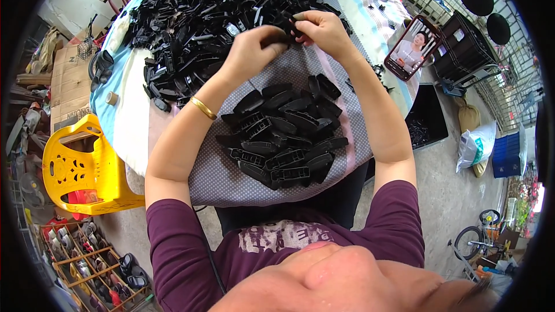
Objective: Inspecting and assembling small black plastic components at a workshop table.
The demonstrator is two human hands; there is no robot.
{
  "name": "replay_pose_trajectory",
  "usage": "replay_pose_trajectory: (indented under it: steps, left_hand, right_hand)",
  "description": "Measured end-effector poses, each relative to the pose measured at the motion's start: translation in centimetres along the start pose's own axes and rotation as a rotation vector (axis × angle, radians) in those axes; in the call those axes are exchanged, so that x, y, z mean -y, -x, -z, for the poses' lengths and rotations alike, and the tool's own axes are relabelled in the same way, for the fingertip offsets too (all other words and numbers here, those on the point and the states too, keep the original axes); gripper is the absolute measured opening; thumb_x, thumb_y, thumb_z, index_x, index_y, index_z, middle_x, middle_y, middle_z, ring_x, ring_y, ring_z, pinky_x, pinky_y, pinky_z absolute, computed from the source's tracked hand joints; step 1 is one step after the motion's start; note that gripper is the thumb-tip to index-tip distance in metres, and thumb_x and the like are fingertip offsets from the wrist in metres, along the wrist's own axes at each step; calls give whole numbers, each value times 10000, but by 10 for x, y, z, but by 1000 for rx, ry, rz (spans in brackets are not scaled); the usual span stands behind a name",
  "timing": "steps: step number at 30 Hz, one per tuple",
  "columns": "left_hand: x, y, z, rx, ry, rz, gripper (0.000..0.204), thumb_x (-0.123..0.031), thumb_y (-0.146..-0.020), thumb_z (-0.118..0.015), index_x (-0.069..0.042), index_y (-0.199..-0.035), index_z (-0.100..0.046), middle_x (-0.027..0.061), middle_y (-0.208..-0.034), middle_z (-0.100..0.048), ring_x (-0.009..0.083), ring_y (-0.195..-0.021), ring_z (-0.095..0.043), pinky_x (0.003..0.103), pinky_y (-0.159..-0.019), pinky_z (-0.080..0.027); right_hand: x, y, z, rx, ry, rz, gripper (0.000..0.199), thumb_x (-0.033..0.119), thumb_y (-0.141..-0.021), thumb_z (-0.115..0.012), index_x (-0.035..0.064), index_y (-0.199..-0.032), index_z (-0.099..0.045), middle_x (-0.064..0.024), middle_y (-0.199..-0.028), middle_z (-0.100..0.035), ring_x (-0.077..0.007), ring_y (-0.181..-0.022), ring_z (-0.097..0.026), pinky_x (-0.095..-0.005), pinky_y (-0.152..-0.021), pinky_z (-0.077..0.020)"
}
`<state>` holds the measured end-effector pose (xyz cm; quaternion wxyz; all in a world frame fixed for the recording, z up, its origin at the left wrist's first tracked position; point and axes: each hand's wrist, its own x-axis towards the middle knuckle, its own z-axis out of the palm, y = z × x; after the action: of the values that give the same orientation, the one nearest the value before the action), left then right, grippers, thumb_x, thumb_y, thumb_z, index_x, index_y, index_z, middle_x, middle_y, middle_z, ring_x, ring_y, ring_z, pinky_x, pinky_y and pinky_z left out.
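Observation:
My two hands come together over the near edge of a big heap of black plastic pieces (191,29). Between the fingertips of my right hand (321,32) is a small black plastic piece (293,28), dark against the heap. My left hand (251,52), somewhat blurred, curls in from the left with its fingertips close to that piece. What the left fingers grip is lost in shadow and blur. Nearer to me, between my forearms, lies a smaller pile of curved black plastic pieces (283,133), several showing slotted, ribbed sides.
The round table (214,185) has a patterned cloth. A phone (413,48) stands tilted at its right, its screen lit. A tape roll (111,98) lies at the left edge. A yellow plastic chair (75,167) stands left; a black bin (428,118) sits on the floor right.

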<state>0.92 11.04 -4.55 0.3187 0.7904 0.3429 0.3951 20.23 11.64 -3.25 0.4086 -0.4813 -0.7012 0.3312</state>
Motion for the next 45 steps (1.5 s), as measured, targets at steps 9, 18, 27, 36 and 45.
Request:
replay_pose_trajectory:
  steps: [9, 18, 27, 36, 45]
  left_hand:
    - [-3, -5, 15, -190, 448, 195, 292, -85, -781, -699, 11, -1042, -608, 40, -850, -642, 84, -733, -570, 215, -670, -474]
    - [4, -5, 17, -194, 547, 192, 373, -35, -778, -690, -3, -1138, -597, 56, -926, -655, 89, -777, -591, 208, -716, -494]
    - [0, -3, 15, -200, 809, 208, 295, -78, -827, -647, 11, -1106, -610, 82, -973, -660, 120, -865, -611, 231, -784, -496]
    - [-10, -3, 22, -93, 739, 61, 215, -43, -844, -609, 18, -1048, -640, 89, -947, -667, 133, -891, -611, 244, -841, -487]
    - [-7, -7, 28, -32, 1003, 31, 261, -82, -861, -602, 8, -1106, -592, 103, -1030, -639, 155, -934, -604, 270, -851, -491]
  right_hand:
    - [8, 7, -13, 90, -409, -50, 235, 136, -864, -603, -14, -1042, -639, -48, -802, -657, -93, -684, -614, -206, -612, -492]
    - [9, 10, -21, -1, -277, 31, 202, 109, -871, -589, -14, -1022, -646, -36, -802, -652, -89, -670, -607, -207, -600, -482]
    - [14, 13, -34, -146, 44, 320, 189, 121, -835, -651, -17, -964, -645, -63, -915, -643, -95, -797, -596, -214, -669, -488]
    - [17, 21, -39, -120, -21, 307, 230, 190, -782, -701, -9, -890, -658, -118, -660, -631, -121, -565, -566, -255, -551, -453]
    - [29, 22, -38, -127, -361, 204, 272, 124, -819, -683, -44, -1020, -608, -43, -832, -652, -66, -695, -585, -203, -619, -490]
